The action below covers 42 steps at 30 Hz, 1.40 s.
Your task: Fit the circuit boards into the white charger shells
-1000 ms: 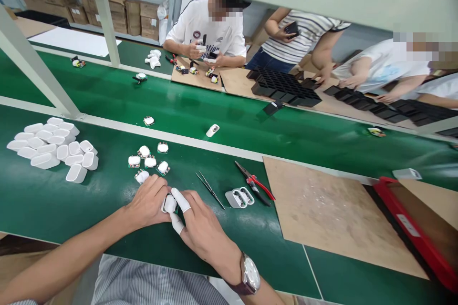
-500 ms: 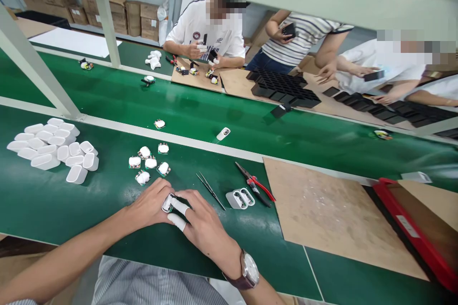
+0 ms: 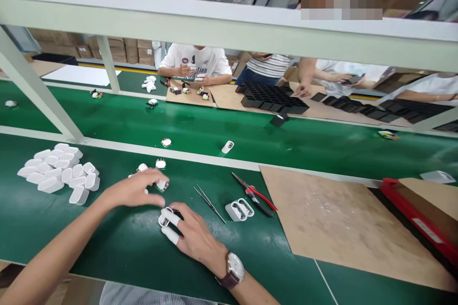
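Note:
My right hand (image 3: pixel 189 233), with white finger cots on thumb and forefinger, pinches a small white charger part (image 3: pixel 164 218) against the green bench mat. My left hand (image 3: pixel 138 189) hovers with loosely curled fingers over a cluster of small white parts with circuit boards (image 3: pixel 160 164), touching or just above them; nothing shows in its grip. A heap of white shells (image 3: pixel 59 173) lies further left.
Tweezers (image 3: pixel 209 204), a white double-socket fixture (image 3: pixel 239 209) and red-handled pliers (image 3: pixel 255 194) lie right of my hands. A brown board (image 3: pixel 339 219) and a red tray (image 3: pixel 418 221) sit further right. Loose parts ride the conveyor belt (image 3: pixel 250 138). Other people work across it by black trays (image 3: pixel 272 96).
My left hand let go of the part and moved up-left to the cluster of small parts. My right hand stays on the white part. The camera tilted upward.

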Motion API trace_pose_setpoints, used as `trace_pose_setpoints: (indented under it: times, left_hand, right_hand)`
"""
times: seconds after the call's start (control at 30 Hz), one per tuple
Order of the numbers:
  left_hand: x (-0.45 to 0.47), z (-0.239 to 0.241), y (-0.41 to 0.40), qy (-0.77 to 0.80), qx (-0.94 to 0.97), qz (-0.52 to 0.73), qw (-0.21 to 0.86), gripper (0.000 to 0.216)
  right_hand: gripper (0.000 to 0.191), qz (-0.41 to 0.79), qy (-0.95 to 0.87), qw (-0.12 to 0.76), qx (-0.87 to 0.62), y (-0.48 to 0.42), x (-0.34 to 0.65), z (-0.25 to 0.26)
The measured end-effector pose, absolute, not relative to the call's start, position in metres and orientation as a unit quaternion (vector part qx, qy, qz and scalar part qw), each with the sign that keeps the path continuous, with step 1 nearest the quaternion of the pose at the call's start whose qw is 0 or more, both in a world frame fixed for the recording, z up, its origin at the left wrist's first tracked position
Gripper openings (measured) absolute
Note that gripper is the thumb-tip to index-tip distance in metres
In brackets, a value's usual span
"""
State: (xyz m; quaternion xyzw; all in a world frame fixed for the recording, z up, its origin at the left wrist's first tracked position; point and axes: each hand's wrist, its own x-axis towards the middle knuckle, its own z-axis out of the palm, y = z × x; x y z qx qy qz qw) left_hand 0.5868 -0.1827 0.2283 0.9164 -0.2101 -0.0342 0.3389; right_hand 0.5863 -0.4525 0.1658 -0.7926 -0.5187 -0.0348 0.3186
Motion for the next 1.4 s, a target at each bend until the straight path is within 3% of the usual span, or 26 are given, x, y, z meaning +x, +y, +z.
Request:
trace_pose_setpoints:
  times: [0.13,0.37,0.5,0.63,0.83,0.9,1.1,1.27,1.4]
  left_hand:
    - [0.673,0.222,-0.174,-0.128,0.953,0.082,0.262,0.048]
    - [0.759,0.191,-0.214,-0.103,0.964,0.084,0.229,0.038]
    - [0.721,0.192,-0.242,-0.164,0.955,0.066,0.238,0.048]
    - [0.654,0.200,-0.247,-0.247,0.942,0.018,0.225,0.054]
    - [0.571,0.224,-0.222,-0.197,0.921,0.144,0.304,0.019]
    - [0.548,0.221,-0.219,-0.232,0.913,0.130,0.308,0.013]
    - [0.509,0.184,-0.235,-0.304,0.900,0.132,0.283,0.034]
    - [0.514,0.175,-0.247,-0.295,0.890,0.175,0.299,0.038]
    - [0.514,0.171,-0.253,-0.220,0.884,0.135,0.390,0.028]
  right_hand:
    - [0.028,-0.056,-0.530,0.315,-0.785,-0.454,0.587,0.156]
    - [0.027,-0.029,-0.546,0.340,-0.765,-0.459,0.589,0.146]
    - [0.020,-0.024,-0.525,0.350,-0.775,-0.458,0.586,0.143]
    - [0.027,-0.001,-0.486,0.378,-0.788,-0.460,0.582,0.146]
    - [0.034,0.049,-0.456,0.429,-0.778,-0.468,0.582,0.157]
    - [0.032,0.065,-0.448,0.434,-0.779,-0.469,0.582,0.159]
    - [0.032,0.095,-0.427,0.432,-0.789,-0.468,0.583,0.162]
    - [0.046,0.140,-0.431,0.452,-0.768,-0.479,0.594,0.168]
    - [0.062,0.124,-0.414,0.468,-0.771,-0.485,0.603,0.169]
